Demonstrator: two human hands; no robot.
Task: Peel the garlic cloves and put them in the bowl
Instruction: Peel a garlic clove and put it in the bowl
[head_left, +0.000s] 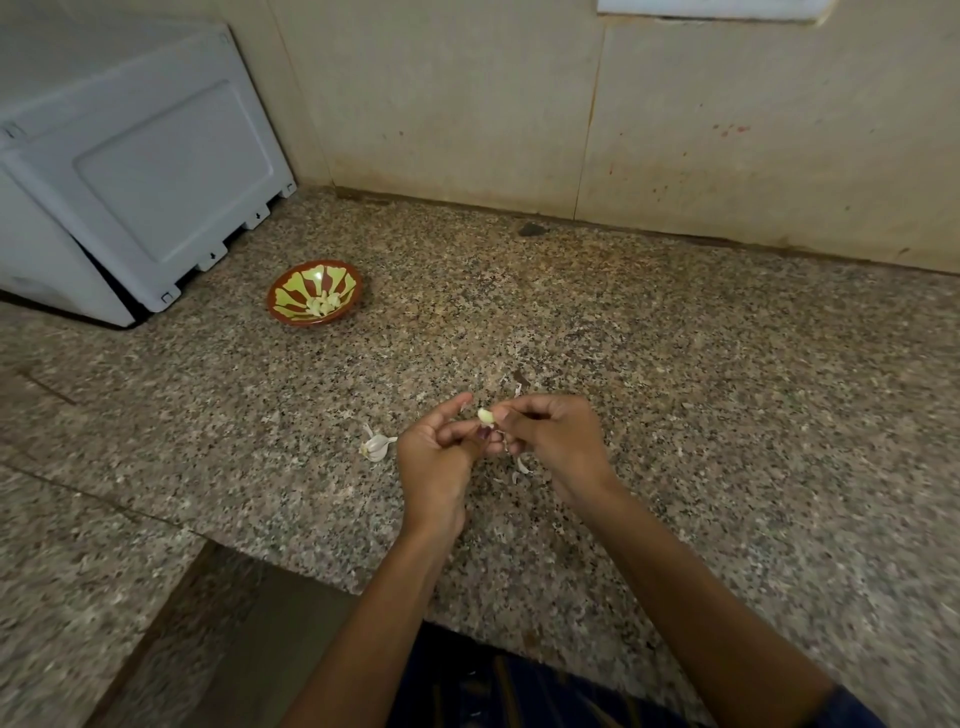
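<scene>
A pale garlic clove (485, 415) is pinched at the fingertips of my right hand (553, 441), just above the counter. My left hand (439, 454) sits close beside it, fingers curled, touching a bit of purplish skin (484, 432) under the clove. A brown bowl (315, 292) with a yellow-green pattern stands at the far left of the counter and holds several peeled cloves (323, 304). The rest of a garlic bulb (375, 446) lies on the counter just left of my left hand.
Loose garlic skins (521, 466) lie on the speckled granite counter (701, 389) under and behind my hands. A white appliance (130, 171) stands at the back left, close to the bowl. A tiled wall (623, 114) runs along the back. The counter's front edge steps down at the lower left.
</scene>
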